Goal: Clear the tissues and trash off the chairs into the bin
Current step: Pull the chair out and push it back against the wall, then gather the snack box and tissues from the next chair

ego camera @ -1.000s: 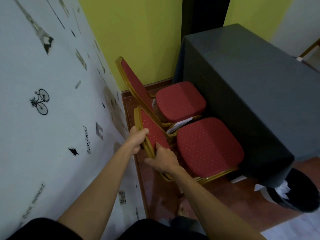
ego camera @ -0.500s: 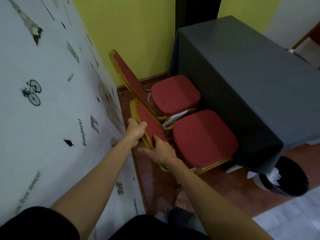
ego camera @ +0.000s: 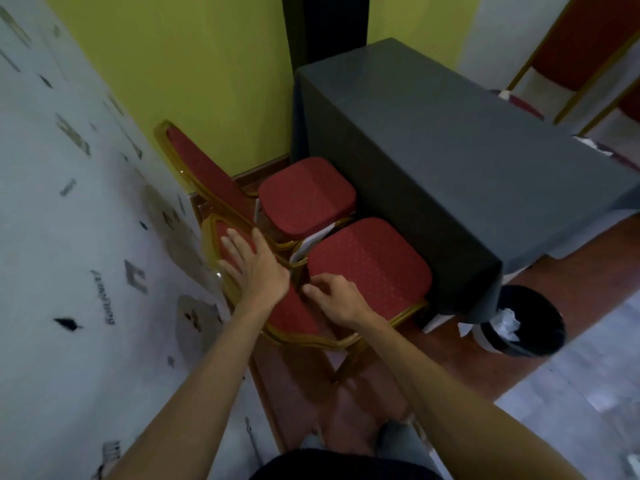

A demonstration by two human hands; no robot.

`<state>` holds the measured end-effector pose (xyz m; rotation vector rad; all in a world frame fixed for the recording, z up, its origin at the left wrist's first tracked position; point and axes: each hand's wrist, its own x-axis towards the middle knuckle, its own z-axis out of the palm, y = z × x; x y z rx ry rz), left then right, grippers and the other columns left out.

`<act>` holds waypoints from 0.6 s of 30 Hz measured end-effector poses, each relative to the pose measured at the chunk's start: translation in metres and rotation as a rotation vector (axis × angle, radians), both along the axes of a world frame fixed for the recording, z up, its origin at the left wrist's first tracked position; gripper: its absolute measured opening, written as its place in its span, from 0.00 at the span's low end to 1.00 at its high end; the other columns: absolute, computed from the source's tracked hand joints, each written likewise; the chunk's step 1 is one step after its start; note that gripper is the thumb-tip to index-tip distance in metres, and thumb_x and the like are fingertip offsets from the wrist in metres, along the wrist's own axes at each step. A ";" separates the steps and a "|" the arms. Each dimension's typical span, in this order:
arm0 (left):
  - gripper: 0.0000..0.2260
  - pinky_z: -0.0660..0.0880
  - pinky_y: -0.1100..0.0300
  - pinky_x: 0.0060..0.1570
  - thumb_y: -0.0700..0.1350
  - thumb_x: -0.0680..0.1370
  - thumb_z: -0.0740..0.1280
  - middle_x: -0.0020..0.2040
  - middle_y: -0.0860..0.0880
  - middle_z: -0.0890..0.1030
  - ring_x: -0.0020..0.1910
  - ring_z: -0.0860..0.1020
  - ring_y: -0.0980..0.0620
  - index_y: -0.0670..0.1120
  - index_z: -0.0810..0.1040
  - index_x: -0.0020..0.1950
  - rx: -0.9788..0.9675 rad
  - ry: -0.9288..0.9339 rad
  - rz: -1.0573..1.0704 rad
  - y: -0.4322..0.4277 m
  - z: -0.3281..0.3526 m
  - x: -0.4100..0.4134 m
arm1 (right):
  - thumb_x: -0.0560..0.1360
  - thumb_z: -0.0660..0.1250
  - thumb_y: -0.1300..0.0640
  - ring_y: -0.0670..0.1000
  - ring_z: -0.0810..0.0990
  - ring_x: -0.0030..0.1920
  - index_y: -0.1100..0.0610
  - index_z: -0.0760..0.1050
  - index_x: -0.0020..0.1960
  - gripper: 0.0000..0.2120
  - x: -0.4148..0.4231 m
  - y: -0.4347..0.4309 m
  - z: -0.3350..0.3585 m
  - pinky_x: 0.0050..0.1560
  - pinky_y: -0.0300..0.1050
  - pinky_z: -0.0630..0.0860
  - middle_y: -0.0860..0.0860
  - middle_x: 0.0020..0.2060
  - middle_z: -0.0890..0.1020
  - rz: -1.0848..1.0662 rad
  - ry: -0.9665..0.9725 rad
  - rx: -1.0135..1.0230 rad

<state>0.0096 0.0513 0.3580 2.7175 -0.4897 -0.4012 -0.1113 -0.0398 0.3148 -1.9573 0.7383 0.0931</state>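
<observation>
Both hands are at the lower centre of the frame, on the near chair [ego camera: 367, 261]. Left hand [ego camera: 258, 268] lies flat with the fingers spread on the red padded backrest, palm down. Right hand [ego camera: 337, 299] has its fingers curled loosely at the rear edge of the seat; I cannot tell if it pinches anything, and no tissue shows inside it.

By size, first comes the white wall [ego camera: 69, 237] with small printed motifs, filling the left of the frame, and the yellow wall [ego camera: 194, 74] at the top. Next is the table [ego camera: 433, 161], covered with a smooth dark grey cloth that hangs down; its long axis runs from upper centre to right centre. Two chairs stand in a row between the white wall and the table, with seats toward the table and backs toward the wall. Near chair and far chair [ego camera: 306, 195] have red dotted fabric and gold metal frames, with rounded seat corners. Room is tight: the seats are close to the hanging cloth, and the chairs nearly touch each other.

At the lower right, a round black bin [ego camera: 533, 323] stands on the floor beside the table corner, well apart from the hands. Crumpled white tissues [ego camera: 507, 322] sit at its left rim. Something white [ego camera: 313, 240], perhaps paper, shows in the gap between the two seats.
</observation>
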 end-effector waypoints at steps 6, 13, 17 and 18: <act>0.27 0.47 0.41 0.79 0.40 0.82 0.57 0.82 0.38 0.43 0.81 0.39 0.39 0.45 0.57 0.81 0.015 0.196 -0.278 -0.106 -0.013 -0.069 | 0.82 0.65 0.50 0.53 0.78 0.68 0.59 0.75 0.72 0.22 -0.065 -0.103 0.001 0.67 0.47 0.74 0.54 0.67 0.81 -0.148 0.034 -0.086; 0.26 0.50 0.44 0.79 0.41 0.81 0.58 0.82 0.39 0.51 0.82 0.45 0.41 0.45 0.60 0.80 0.001 0.345 -0.628 -0.256 -0.023 -0.179 | 0.82 0.64 0.53 0.56 0.81 0.64 0.59 0.77 0.70 0.19 -0.198 -0.223 -0.006 0.64 0.48 0.75 0.55 0.63 0.83 -0.415 0.111 -0.094; 0.26 0.57 0.48 0.77 0.42 0.81 0.60 0.80 0.40 0.60 0.79 0.56 0.41 0.44 0.62 0.79 -0.003 0.386 -0.778 -0.324 -0.022 -0.236 | 0.80 0.64 0.56 0.56 0.81 0.45 0.60 0.80 0.50 0.09 -0.269 -0.268 -0.005 0.54 0.58 0.79 0.55 0.43 0.83 -0.550 0.153 -0.092; 0.27 0.59 0.49 0.76 0.42 0.80 0.61 0.79 0.41 0.61 0.78 0.59 0.41 0.44 0.60 0.80 -0.009 0.396 -0.802 -0.338 -0.019 -0.251 | 0.80 0.64 0.56 0.56 0.82 0.47 0.60 0.81 0.53 0.10 -0.285 -0.279 -0.005 0.55 0.56 0.79 0.55 0.46 0.84 -0.589 0.154 -0.087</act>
